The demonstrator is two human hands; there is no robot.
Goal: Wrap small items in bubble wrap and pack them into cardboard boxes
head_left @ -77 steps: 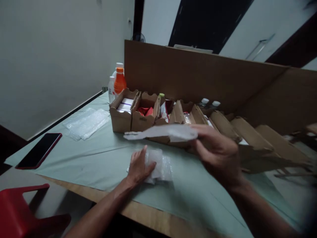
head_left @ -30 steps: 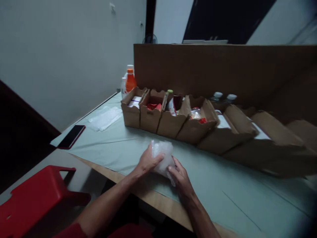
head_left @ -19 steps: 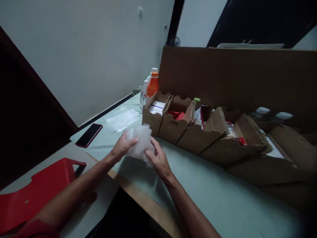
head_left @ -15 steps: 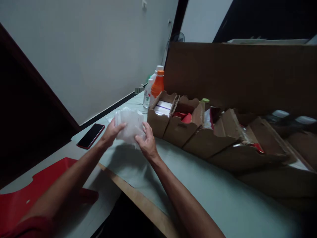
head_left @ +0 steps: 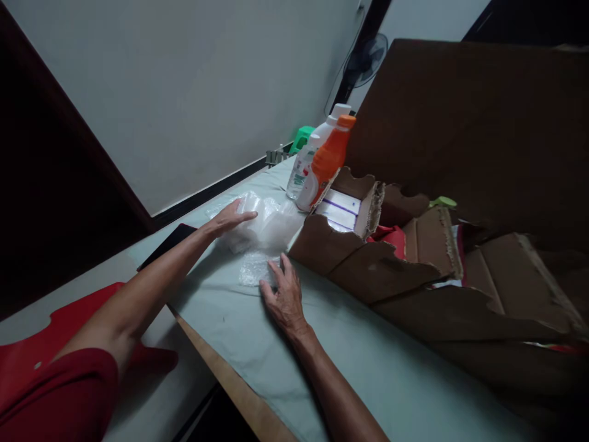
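Observation:
A heap of translucent bubble wrap bags point(head_left: 278, 227) lies on the pale green cloth, left of the cardboard bins. My left hand point(head_left: 227, 220) is at the heap's left side, its thumb over the plastic and its other fingers partly hidden; it appears to grip one bag. Nearer to me, a small flat piece of bubble wrap point(head_left: 253, 271) rests on the cloth. My right hand point(head_left: 286, 298) is low over the cloth at that piece's right edge, fingers apart, fingertips touching or just above it.
Cardboard bins point(head_left: 331, 245) with white boxes and red packets run along the right. Behind them stand an orange bottle point(head_left: 332, 150) and a clear bottle point(head_left: 301, 169). A dark phone point(head_left: 168, 245) lies beyond my left forearm. A red plastic chair point(head_left: 78, 319) is at lower left.
Both hands held a translucent bag between them; now it is down at the heap. My right hand has let go and moved lower and nearer. The view has turned and tilted.

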